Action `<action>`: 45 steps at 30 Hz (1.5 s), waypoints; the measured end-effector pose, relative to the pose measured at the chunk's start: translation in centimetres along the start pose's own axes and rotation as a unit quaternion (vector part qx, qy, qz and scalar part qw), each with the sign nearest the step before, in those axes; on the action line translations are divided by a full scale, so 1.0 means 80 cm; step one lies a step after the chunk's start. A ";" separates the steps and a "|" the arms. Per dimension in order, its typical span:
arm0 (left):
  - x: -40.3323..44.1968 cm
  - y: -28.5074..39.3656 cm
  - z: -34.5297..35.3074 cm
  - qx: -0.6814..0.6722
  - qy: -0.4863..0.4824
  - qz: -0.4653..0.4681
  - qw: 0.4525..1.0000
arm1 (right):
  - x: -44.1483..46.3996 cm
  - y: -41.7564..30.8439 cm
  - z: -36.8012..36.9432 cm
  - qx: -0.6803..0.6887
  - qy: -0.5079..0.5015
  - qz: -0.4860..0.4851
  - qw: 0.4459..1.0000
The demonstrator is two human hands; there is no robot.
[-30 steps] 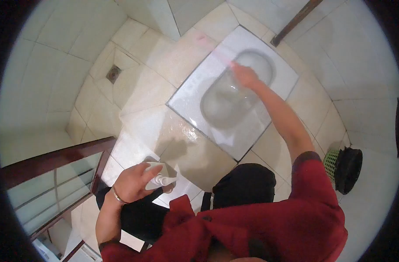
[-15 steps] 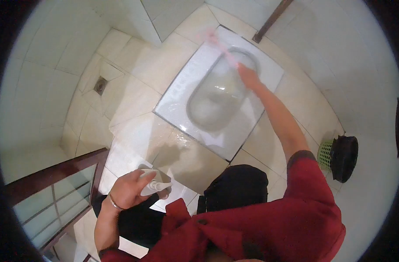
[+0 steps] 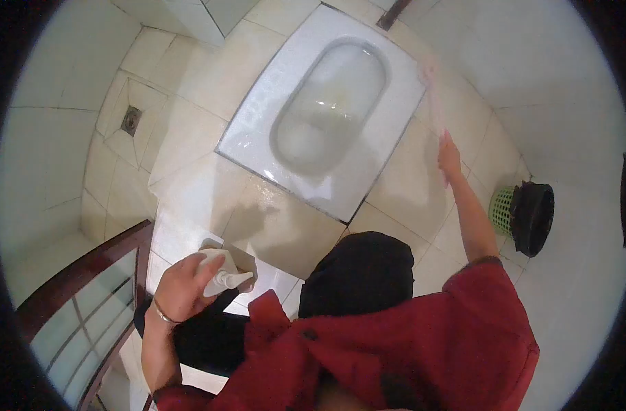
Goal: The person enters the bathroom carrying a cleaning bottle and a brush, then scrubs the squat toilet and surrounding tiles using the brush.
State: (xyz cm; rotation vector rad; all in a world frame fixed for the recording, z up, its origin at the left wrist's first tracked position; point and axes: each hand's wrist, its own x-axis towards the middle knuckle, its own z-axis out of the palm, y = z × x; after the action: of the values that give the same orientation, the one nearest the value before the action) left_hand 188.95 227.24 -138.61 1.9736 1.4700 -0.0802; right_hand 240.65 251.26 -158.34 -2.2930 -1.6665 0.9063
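Left hand: your left hand (image 3: 182, 288) is partly closed around the upper part of the pump bottle, thumb over the top; the far fingers are mostly hidden. That grip probably steadies the bottle from above.
Pump bottle: the white pump bottle (image 3: 229, 279) is low in front of you, by your left thigh, spout pointing to your right. Whether its base touches anything, you cannot tell.
Right hand: your right hand (image 3: 449, 161) is closed around the handle of the pink tool, arm stretched forward, seemingly for reach.
Pink tool: the long, slim pink tool (image 3: 435, 103) points away from you, its blurred far end near the toilet's right edge. Contact there is unclear.
Squat toilet: the white squat toilet (image 3: 258, 130) is set into the tiled floor (image 3: 402, 188) ahead, wet and shiny, whitish liquid or foam inside.
Basket: the green basket (image 3: 502, 210) is beside the right wall, a black bag (image 3: 535, 216) over its mouth, likely as a liner.
Drain: the floor drain (image 3: 130, 120) is left of the toilet.
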 end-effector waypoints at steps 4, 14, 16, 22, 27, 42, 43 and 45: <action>-0.020 0.025 0.006 -0.021 0.005 -0.005 1.000 | -0.101 0.125 0.039 -0.204 -0.030 -0.165 0.965; -0.021 0.059 0.007 0.008 0.014 0.017 1.000 | -0.207 0.122 -0.021 -0.175 -0.201 0.085 0.960; -0.010 0.081 0.023 0.007 0.002 -0.003 1.000 | -0.270 0.190 -0.008 -0.236 -0.309 -0.013 0.921; 0.065 0.150 0.063 0.006 -0.003 -0.006 1.000 | -0.172 0.324 -0.048 -0.119 -0.030 0.019 0.992; 0.086 0.226 0.068 0.022 -0.015 -0.003 1.000 | -0.143 0.342 -0.188 -0.012 0.014 0.192 0.981; 0.162 0.381 0.075 0.057 0.002 0.022 0.998 | -0.216 0.533 -0.251 -0.200 -0.113 0.050 0.972; 0.162 0.392 0.074 0.059 0.003 0.025 0.998 | -0.213 0.550 -0.259 -0.194 -0.089 0.085 0.973; 0.172 0.413 0.072 0.044 -0.034 0.019 0.998 | -0.129 0.630 -0.298 -0.132 0.104 0.010 0.986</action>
State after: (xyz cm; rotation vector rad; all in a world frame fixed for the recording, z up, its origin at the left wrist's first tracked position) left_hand 224.63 230.83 -133.36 2.0479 1.4060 -0.1962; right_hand 292.64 228.64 -158.85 -2.4733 -1.7651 0.4495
